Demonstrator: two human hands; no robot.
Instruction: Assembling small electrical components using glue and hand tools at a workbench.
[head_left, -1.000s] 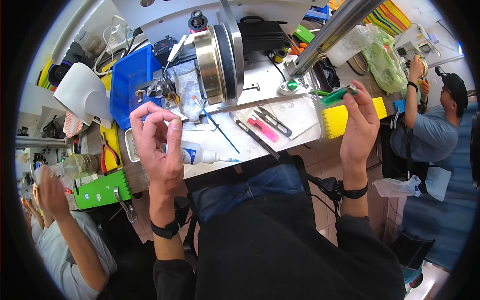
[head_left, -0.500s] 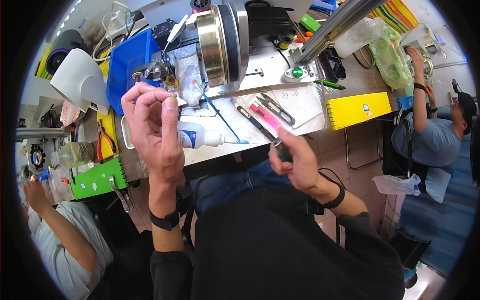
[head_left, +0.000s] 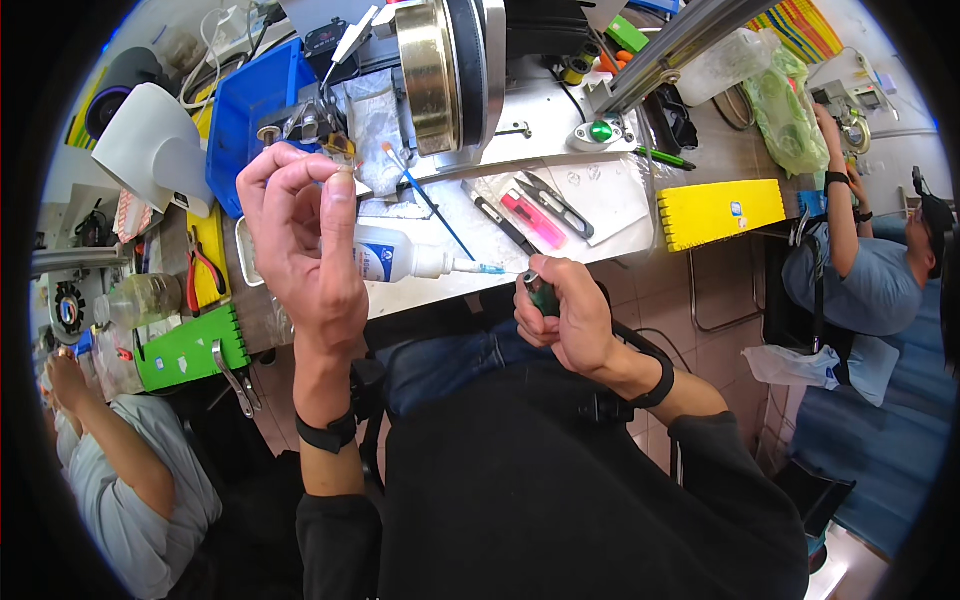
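Note:
My left hand is raised over the bench's front edge, thumb and forefinger pinched together on something too small to make out. Just behind it lies a white squeeze bottle with a thin blue-tipped nozzle; the hand hides part of this bottle. My right hand is closed round a small dark green lighter with a metal top, the thumb resting near that top. Beyond the right hand, a pink-cased blade, a black pen and thread snips lie on white paper. A thin blue brush lies left of them.
A large brass-coloured wheel on a machine stands at the back centre. Left are a blue bin, red-handled pliers and a green plate. A yellow plate juts off the right edge. Co-workers sit on both sides.
My right hand has moved left, close to the bottle's nozzle tip, and its thumb now lies over the lighter's top. My left hand keeps its pinch nearly in place. The view has shifted slightly.

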